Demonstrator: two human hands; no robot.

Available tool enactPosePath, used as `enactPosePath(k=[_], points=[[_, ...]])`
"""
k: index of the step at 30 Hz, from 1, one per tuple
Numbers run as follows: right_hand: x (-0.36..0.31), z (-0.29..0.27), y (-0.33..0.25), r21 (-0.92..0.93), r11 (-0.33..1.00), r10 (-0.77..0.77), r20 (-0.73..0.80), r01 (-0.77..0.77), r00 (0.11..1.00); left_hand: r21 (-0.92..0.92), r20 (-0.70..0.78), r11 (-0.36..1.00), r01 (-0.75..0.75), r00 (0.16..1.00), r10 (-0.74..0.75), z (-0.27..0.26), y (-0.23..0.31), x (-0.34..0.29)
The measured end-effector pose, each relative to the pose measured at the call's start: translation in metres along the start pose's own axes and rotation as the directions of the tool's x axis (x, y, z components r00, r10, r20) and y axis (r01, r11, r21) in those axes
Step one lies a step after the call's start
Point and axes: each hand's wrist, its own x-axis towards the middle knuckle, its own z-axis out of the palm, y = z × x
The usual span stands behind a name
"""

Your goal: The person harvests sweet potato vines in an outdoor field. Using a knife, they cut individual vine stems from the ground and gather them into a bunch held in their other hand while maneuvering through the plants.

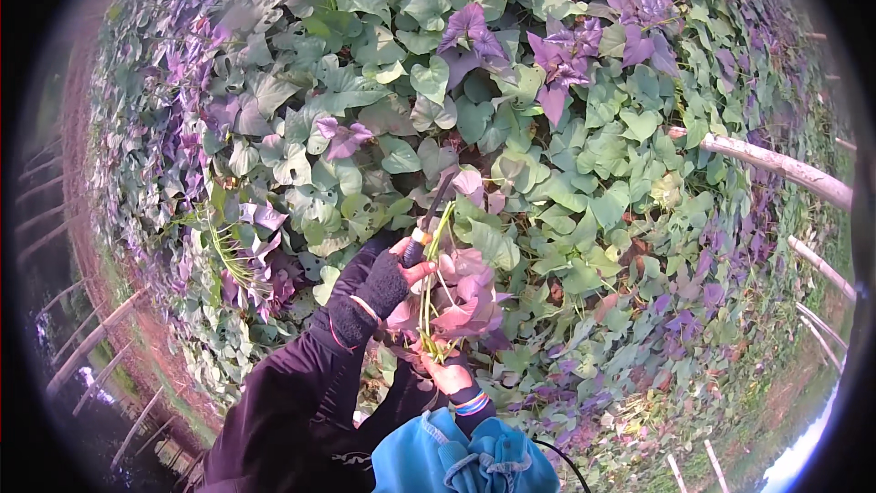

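My left hand (392, 278), in a dark fingerless glove, is closed around a dark knife (431, 219) with an orange band; its blade points up and away over the leaves. The left thumb and fingers lie against a few long pale-green stems (427, 301). Lower down, my right hand (447, 374), bare-fingered with a striped cuff, is closed on the bottom of this bunch of leafy vine cuttings. The bunch's pinkish-purple leaves (467, 292) spread to the right of the stems. Some of the right fingers are hidden behind the bunch.
Dense green and purple heart-leaved vines (429, 82) cover the ground. Another bundle of cut stems (233, 256) lies on the foliage to the left. Pale poles (780, 162) stick out at the right, and more poles (96, 342) stand beyond the brown strip at left.
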Motion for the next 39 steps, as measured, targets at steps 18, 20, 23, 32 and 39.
enactPosePath(k=[18, 20, 23, 32, 39], points=[[0.089, -0.047, -0.052, 0.629, 0.762, 0.305, -0.141, -0.153, 0.942, 0.32, 0.339, 0.324, -0.89, 0.427, 0.839, -0.04, 0.031, 0.009], [0.085, -0.045, -0.056, 0.333, 0.908, 0.322, -0.17, -0.253, 0.931, 0.521, -0.182, 0.754, -0.401, 0.811, 0.557, -0.066, 0.026, 0.049], [0.081, -0.011, -0.069, -0.555, 0.738, 0.482, 0.035, -0.384, 0.876, 0.841, -0.331, 0.533, -0.09, 0.694, 0.639, -0.137, 0.003, 0.124], [0.063, 0.03, 0.01, 0.288, 0.459, 0.682, 0.491, -0.84, 0.541, 0.777, -0.081, 0.595, -0.205, 0.905, 0.418, -0.131, -0.031, 0.092], [0.118, -0.016, -0.011, 0.3, 0.689, 0.482, 0.49, -0.66, 0.726, 0.761, -0.384, 0.569, -0.31, 0.492, 0.781, -0.167, 0.073, 0.151]])
